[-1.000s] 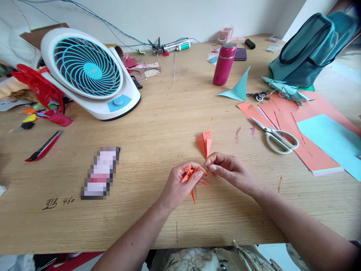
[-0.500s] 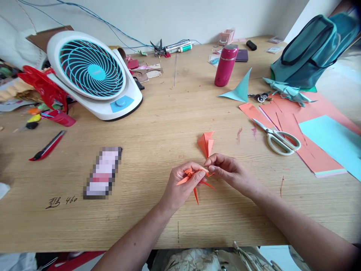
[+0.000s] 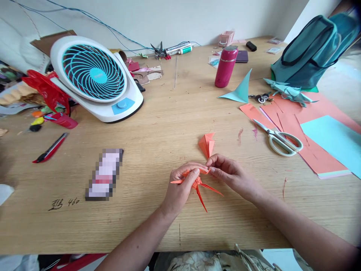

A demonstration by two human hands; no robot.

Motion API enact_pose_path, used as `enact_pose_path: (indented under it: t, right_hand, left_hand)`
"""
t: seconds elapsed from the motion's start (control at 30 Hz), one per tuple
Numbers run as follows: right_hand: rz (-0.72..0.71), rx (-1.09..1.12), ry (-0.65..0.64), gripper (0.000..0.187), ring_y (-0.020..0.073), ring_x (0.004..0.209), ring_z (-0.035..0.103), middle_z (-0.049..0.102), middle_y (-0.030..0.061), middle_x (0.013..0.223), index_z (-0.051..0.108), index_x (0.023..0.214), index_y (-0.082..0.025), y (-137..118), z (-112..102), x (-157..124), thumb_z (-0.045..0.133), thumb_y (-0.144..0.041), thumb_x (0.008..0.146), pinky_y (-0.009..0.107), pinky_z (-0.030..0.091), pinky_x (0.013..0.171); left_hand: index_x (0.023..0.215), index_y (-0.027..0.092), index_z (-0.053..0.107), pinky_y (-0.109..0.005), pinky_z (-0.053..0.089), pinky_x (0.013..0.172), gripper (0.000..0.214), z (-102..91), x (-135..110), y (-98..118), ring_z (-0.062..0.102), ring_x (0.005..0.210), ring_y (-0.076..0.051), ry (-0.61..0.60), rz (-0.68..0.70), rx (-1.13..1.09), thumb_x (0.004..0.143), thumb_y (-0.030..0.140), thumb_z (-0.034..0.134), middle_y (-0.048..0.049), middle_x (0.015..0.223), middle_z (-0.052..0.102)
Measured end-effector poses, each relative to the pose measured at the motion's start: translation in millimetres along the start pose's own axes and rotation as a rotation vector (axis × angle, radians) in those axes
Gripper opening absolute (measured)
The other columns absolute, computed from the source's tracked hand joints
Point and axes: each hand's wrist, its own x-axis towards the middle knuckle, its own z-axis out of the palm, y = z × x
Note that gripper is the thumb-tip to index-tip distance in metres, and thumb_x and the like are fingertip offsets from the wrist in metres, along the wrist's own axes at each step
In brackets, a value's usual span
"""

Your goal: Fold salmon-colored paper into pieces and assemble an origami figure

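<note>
Orange paper figure [image 3: 198, 182], folded sharply into thin spikes, is toward the near edge of the worktop [image 3: 135, 218]; the left hand [image 3: 179, 189] pinches its body, the right hand [image 3: 233, 175] pinches its slender tip.

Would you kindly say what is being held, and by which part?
The left hand holds the spiky orange paper by its middle; whether the right hand grips it is unclear.

A black handwritten "460" [image 3: 73, 202] stands on the wooden table [image 3: 135, 214].
</note>
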Motion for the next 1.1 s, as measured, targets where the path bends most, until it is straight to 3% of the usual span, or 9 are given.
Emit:
enact_pose_path:
  t: [0.1, 0.3, 0.5, 0.63, 0.77, 0.87, 0.97, 1.1]
  right_hand:
    - [0.014, 0.036, 0.001, 0.033, 0.0142, 0.078, 0.054, 0.061, 0.0016, 0.088, 0.06, 0.096, -0.021, 0, 3, -1, 0.07, -0.051, 0.09, 0.027, 0.043, 0.07]
    - [-0.005, 0.194, -0.176, 0.031, 0.0146, 0.087, 0.058, 0.063, 0.0036, 0.096, 0.058, 0.102, -0.02, 11, 15, -1, 0.07, -0.047, 0.092, 0.028, 0.046, 0.079]
    - [-0.037, 0.166, -0.163, 0.036, 0.0177, 0.096, 0.061, 0.063, 0.0047, 0.104, 0.059, 0.107, -0.02, 22, 24, 1, 0.075, -0.045, 0.087, 0.031, 0.048, 0.086]
    - [-0.03, 0.11, -0.108, 0.03, 0.0166, 0.087, 0.06, 0.064, 0.003, 0.095, 0.061, 0.097, -0.02, 21, 25, -1, 0.071, -0.048, 0.09, 0.03, 0.048, 0.081]
    - [-0.017, 0.129, -0.041, 0.032, 0.0174, 0.084, 0.059, 0.063, 0.0026, 0.087, 0.061, 0.089, -0.02, 15, 22, -1, 0.071, -0.05, 0.088, 0.031, 0.048, 0.078]
    - [0.006, 0.149, 0.049, 0.033, 0.0155, 0.076, 0.057, 0.062, 0.0016, 0.083, 0.061, 0.087, -0.021, 11, 17, 0, 0.075, -0.05, 0.084, 0.029, 0.048, 0.072]
    - [0.033, 0.148, 0.122, 0.033, 0.0138, 0.072, 0.054, 0.062, 0.0008, 0.081, 0.063, 0.088, -0.021, 8, 10, 1, 0.077, -0.05, 0.082, 0.027, 0.047, 0.068]
    - [0.023, 0.166, 0.186, 0.035, 0.0121, 0.068, 0.051, 0.06, -0.0003, 0.079, 0.063, 0.088, -0.02, 10, 5, 3, 0.08, -0.049, 0.08, 0.025, 0.044, 0.063]
  left_hand:
    - [0.092, 0.023, 0.08, -0.033, 0.048, 0.098, 0.026, -0.6, 1, -1, 0.063, 0.106, -0.021, 0.021, 0.063, 0.009, 0.096, 0.03, 0.056, -0.0063, 0.103, 0.072]
    - [0.099, 0.024, 0.082, -0.033, 0.048, 0.102, 0.027, -2.0, 0, -8, 0.058, 0.113, -0.021, 0.021, 0.036, -0.015, 0.098, 0.035, 0.057, -0.0081, 0.108, 0.064]
    - [0.107, 0.024, 0.079, -0.036, 0.052, 0.103, 0.037, 2.9, 1, -13, 0.057, 0.122, -0.024, -0.018, -0.013, -0.115, 0.102, 0.044, 0.049, -0.0097, 0.121, 0.06]
    - [0.116, 0.024, 0.075, -0.037, 0.048, 0.107, 0.041, 3.3, 0, -10, 0.057, 0.125, -0.025, -0.053, 0.033, -0.038, 0.101, 0.05, 0.048, -0.0101, 0.125, 0.062]
    - [0.14, 0.027, 0.058, -0.038, 0.048, 0.106, 0.058, -2.7, -1, -4, 0.056, 0.125, -0.027, -0.131, 0.033, -0.029, 0.09, 0.055, 0.066, -0.0114, 0.136, 0.058]
    - [0.148, 0.03, 0.046, -0.038, 0.048, 0.106, 0.068, -7.3, 0, -2, 0.054, 0.129, -0.027, -0.126, 0.041, -0.026, 0.088, 0.047, 0.072, -0.0111, 0.142, 0.054]
    - [0.148, 0.03, 0.047, -0.036, 0.046, 0.108, 0.06, -8.8, 2, -3, 0.053, 0.132, -0.024, -0.08, 0.092, 0.032, 0.092, 0.032, 0.069, -0.0102, 0.142, 0.055]
    - [0.133, 0.026, 0.06, -0.029, 0.052, 0.097, 0.038, -6.6, 6, -4, 0.062, 0.12, -0.02, -0.004, 0.119, 0.113, 0.095, 0.022, 0.062, -0.0089, 0.133, 0.062]
